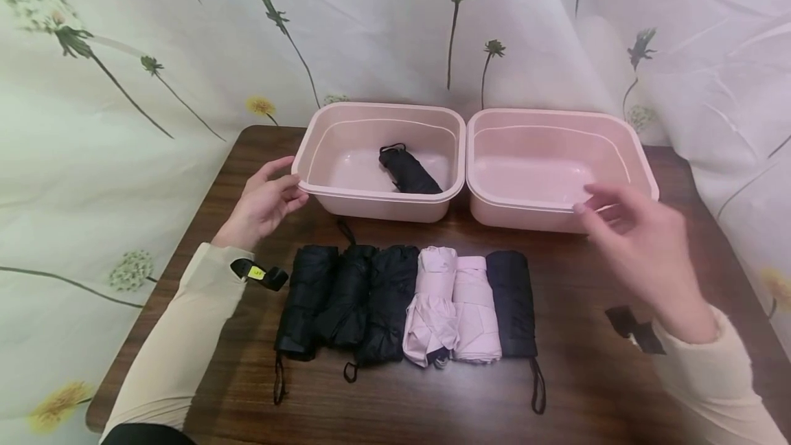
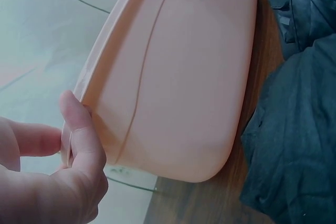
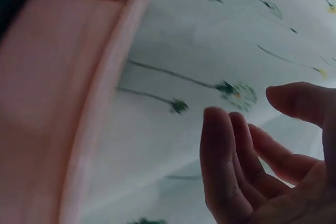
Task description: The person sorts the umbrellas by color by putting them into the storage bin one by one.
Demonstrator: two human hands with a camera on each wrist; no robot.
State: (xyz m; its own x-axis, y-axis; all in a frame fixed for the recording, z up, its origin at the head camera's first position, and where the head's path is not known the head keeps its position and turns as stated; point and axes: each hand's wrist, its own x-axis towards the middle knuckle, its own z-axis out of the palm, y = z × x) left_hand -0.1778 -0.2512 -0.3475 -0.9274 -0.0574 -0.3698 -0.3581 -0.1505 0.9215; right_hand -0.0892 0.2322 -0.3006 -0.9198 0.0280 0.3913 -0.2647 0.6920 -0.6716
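Your left hand pinched the rim of its nearest tub.
Inside lay one black folded umbrella; your right hand, released, hovered near the other tub.

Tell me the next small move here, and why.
Probably bring the right hand down to the rightmost black umbrella: that hand holds nothing and that umbrella lies at the end of the row, while the left hand pinches the rim of the left bin, where another black umbrella lies.
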